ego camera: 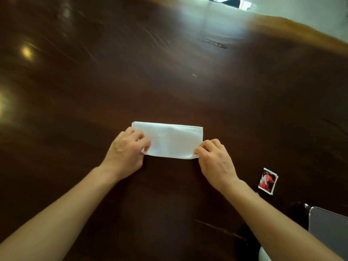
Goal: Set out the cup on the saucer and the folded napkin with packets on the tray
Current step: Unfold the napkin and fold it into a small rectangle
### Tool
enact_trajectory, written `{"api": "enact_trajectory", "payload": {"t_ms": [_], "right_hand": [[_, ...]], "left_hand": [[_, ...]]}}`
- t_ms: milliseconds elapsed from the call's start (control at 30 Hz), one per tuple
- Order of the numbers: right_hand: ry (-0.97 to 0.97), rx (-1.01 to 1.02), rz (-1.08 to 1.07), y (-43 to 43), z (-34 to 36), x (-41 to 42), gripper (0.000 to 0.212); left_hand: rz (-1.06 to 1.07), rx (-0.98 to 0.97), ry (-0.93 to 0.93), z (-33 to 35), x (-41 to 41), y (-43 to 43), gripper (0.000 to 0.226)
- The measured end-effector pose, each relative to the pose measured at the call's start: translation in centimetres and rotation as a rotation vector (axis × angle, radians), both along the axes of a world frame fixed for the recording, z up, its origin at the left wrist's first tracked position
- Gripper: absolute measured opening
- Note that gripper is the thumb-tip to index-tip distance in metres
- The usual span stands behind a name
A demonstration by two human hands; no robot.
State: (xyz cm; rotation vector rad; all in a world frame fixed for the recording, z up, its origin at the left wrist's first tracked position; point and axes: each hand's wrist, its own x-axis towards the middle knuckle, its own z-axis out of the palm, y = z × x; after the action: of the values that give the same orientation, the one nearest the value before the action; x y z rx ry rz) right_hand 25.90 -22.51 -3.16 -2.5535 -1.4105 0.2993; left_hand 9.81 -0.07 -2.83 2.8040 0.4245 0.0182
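Observation:
A white napkin (173,140), folded into a long rectangle, lies flat on the dark wooden table (131,81). My left hand (128,149) pinches its near left corner and my right hand (214,157) pinches its near right corner. A red, black and white packet (267,181) rests on the table to the right of my right hand. The corner of a grey tray (331,227) shows at the lower right edge. No cup or saucer can be made out with certainty.
A white rounded object (263,255) peeks out at the bottom edge beside my right forearm. The table's far edge (301,27) curves across the top right, with pale floor beyond it.

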Motion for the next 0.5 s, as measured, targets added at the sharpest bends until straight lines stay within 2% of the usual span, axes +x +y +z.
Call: {"api": "enact_trajectory", "payload": {"t_ms": [167,300,367,433,500], "right_hand": [[0.047,0.013,-0.113,-0.4,-0.5,-0.6,0.031],[0.021,0.206,-0.254,2.3,0.8,-1.2,0.036],[0.028,0.232,-0.151,5.4,0.4,-2.9,0.041],[0.115,0.118,-0.004,8.1,-1.1,-4.9,0.054],[0.131,-0.007,0.030,9.4,-3.3,-5.5,0.064]], "left_hand": [[0.050,-0.029,0.076,-1.1,-1.1,-1.5,0.017],[0.089,-0.013,-0.067,-0.6,0.6,-1.6,0.038],[0.052,0.006,0.011,-1.3,1.8,-1.9,0.049],[0.006,0.034,0.153,-2.8,2.1,-2.0,0.061],[0.017,0.067,0.194,-4.3,1.9,-1.7,0.064]]}}
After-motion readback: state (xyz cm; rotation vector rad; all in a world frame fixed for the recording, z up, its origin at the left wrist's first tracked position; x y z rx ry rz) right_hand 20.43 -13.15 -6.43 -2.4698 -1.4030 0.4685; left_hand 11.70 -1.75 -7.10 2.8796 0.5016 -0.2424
